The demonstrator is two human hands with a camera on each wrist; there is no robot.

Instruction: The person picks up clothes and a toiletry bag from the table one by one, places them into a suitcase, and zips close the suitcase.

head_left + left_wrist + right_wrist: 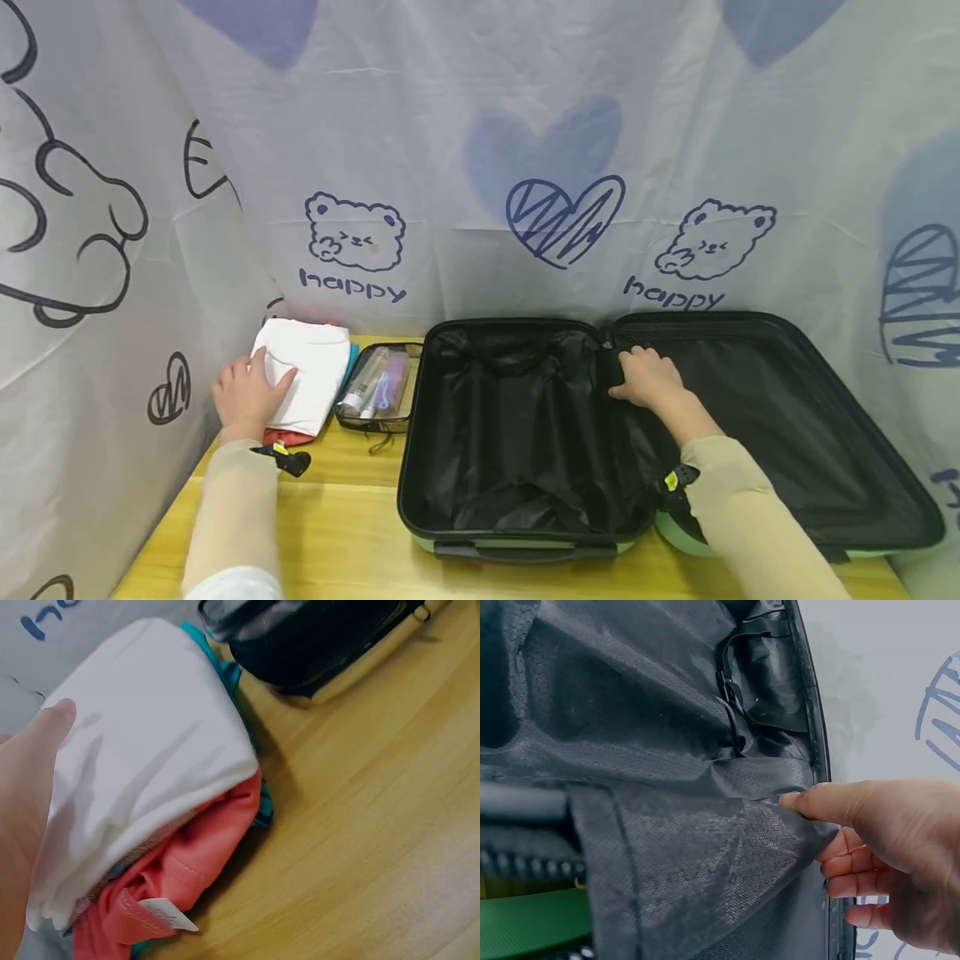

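Surface: a yellow wooden table top (352,533) with visible grain, enclosed at the back and on both sides by a pale hanging fabric backdrop (480,125) printed with blue hearts, bear outlines and the word "happy".

On the table, toward the right, an open mint-green hard-shell suitcase with black fabric lining (517,433) lies flat, both halves spread side by side. To its left, just beside the shell, lies a clear plastic zip pouch of toiletries (375,387). Left of the pouch, touching it or nearly so, sits a folded stack of clothing with a white garment on top (309,371); the left wrist view shows a coral-red garment (187,862) and a teal layer beneath the white one, with a small white label at the coral edge.

Left hand (246,396): extended over the near left part of the clothing stack, palm down, fingers straight and resting flat on the white garment, thumb along its edge. It grips nothing.

Right hand (648,375): placed at the hinge line between the two suitcase halves, forearm lying across the right half. In the right wrist view the thumb and curled fingers (840,862) pinch a fold of the black mesh lining flap (705,855), lifting it slightly from the shell. A black strap with buckle (731,694) lies further inside
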